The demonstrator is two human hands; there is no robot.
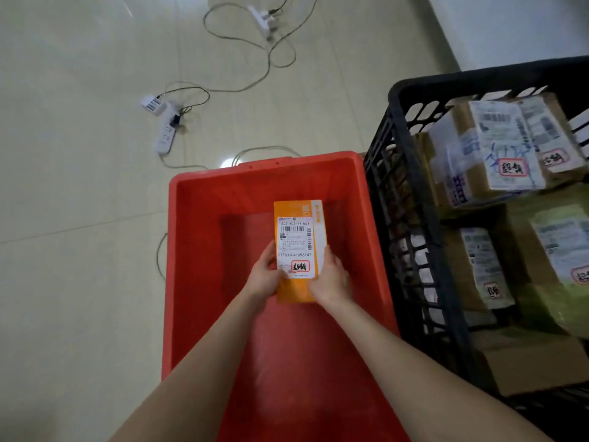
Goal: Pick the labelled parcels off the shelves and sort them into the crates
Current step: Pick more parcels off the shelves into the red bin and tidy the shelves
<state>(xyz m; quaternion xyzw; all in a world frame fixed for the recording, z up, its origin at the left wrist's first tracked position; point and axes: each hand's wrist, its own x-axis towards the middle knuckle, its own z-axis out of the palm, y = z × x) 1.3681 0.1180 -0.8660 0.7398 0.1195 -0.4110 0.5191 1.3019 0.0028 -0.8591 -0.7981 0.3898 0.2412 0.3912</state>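
red crate [197, 237] floor bare; black crate [411, 199] crowds right.

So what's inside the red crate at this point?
Only the orange parcel, which the left hand and right hand grip by its near end; whether it touches the floor of the red crate is unclear. The forearms cover part of the floor nearest the camera.

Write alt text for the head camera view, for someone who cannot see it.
From above, a person's left hand and right hand hold an orange parcel with a white barcode label over a red crate. To its right stands a black lattice crate holding several labelled parcels; power strips and cables lie on the pale floor.
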